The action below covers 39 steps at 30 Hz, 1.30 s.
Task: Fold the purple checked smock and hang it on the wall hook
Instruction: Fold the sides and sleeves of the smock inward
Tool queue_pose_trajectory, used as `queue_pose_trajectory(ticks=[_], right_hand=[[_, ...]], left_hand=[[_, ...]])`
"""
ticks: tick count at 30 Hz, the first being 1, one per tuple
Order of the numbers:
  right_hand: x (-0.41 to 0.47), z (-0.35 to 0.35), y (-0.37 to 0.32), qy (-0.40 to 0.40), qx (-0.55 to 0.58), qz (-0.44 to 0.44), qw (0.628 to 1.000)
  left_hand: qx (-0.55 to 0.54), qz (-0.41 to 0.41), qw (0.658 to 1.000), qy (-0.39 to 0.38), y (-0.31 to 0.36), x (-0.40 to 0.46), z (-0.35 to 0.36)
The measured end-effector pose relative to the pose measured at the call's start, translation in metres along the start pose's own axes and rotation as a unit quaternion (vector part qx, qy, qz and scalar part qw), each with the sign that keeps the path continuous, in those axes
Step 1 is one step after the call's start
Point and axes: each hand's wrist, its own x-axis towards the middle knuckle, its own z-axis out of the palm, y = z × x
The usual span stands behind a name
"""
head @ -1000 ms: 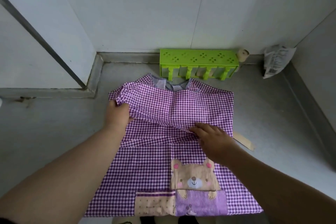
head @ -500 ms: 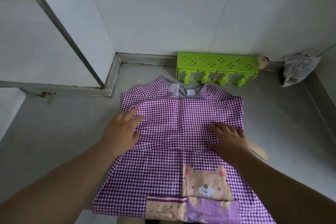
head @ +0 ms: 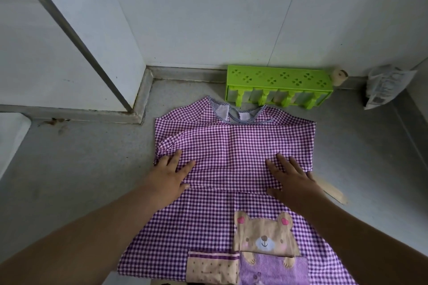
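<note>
The purple-and-white checked cotton smock [head: 234, 169] with the bear patch lies flat on the grey floor [head: 76, 169], neck toward the wall, sleeves folded in across the chest. Left hand [head: 169, 178] and right hand [head: 289, 180] both lie on it flat, fingers spread, holding nothing. For this bit I'd press outward from the middle so the sleeve layer doesn't bunch, then fold. The lime green plastic hook rack [head: 279, 88] sits on the floor just beyond the collar.
</note>
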Motion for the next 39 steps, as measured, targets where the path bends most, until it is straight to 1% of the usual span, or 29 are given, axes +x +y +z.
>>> queue_pose_trajectory(ticks=[7, 10, 12, 13, 15, 16, 17, 19, 21, 24, 27, 30, 32, 34, 36, 38, 39], right_hand=[[0.030, -0.018, 0.011, 0.004, 0.020, 0.001, 1.000], [0.038, -0.024, 0.005, 0.010, -0.009, 0.028, 1.000], [0.031, -0.023, -0.011, 0.053, -0.046, 0.048, 0.996], [0.023, -0.019, -0.023, 0.087, -0.049, 0.039, 0.994], [-0.001, -0.007, -0.049, 0.136, -0.028, -0.013, 0.990], [-0.015, 0.003, -0.062, 0.143, -0.022, -0.043, 0.989], [-0.031, 0.013, -0.075, 0.142, -0.020, -0.067, 0.987], [-0.060, 0.032, -0.094, 0.125, -0.011, -0.086, 0.988], [-0.085, 0.046, -0.105, 0.101, -0.010, -0.073, 0.992], [-0.102, 0.063, -0.104, 0.078, 0.005, -0.058, 0.995], [-0.101, 0.075, -0.097, 0.062, -0.046, -0.048, 0.996], [-0.095, 0.074, -0.095, 0.033, -0.043, -0.028, 0.998], [-0.099, 0.073, -0.098, 0.043, -0.044, -0.037, 0.997], [-0.097, 0.074, -0.095, 0.051, -0.034, -0.039, 0.997], [-0.092, 0.077, -0.091, 0.055, -0.037, -0.048, 0.997], [-0.082, 0.082, -0.083, 0.064, -0.045, -0.061, 0.995], [-0.077, 0.079, -0.081, 0.067, -0.044, -0.067, 0.994]], left_hand=[[-0.017, -0.014, 1.000, -0.007, -0.003, 0.020, -0.018], [-0.003, -0.017, 1.000, -0.005, -0.001, 0.025, -0.027], [0.010, 0.005, 1.000, 0.028, 0.002, 0.022, -0.029], [0.018, 0.026, 0.998, 0.052, 0.003, 0.019, -0.028], [0.038, 0.078, 0.992, 0.091, 0.003, 0.014, -0.024], [0.042, 0.102, 0.989, 0.098, 0.002, 0.011, -0.022], [0.041, 0.122, 0.987, 0.099, 0.002, 0.008, -0.021], [0.032, 0.141, 0.985, 0.097, 0.001, -0.001, -0.018], [0.025, 0.146, 0.984, 0.095, 0.000, -0.012, -0.016], [0.016, 0.144, 0.986, 0.083, -0.003, -0.030, -0.016], [0.010, 0.135, 0.988, 0.072, -0.005, -0.046, -0.011], [-0.034, 0.066, 0.995, 0.070, -0.004, -0.067, -0.002], [-0.108, -0.026, 0.991, 0.069, 0.000, -0.097, 0.013], [-0.185, -0.115, 0.973, 0.071, 0.002, -0.120, 0.034], [-0.245, -0.180, 0.952, 0.045, 0.006, -0.146, 0.059], [-0.273, -0.212, 0.938, 0.027, 0.010, -0.167, 0.085], [-0.269, -0.223, 0.936, 0.031, 0.008, -0.171, 0.089]])
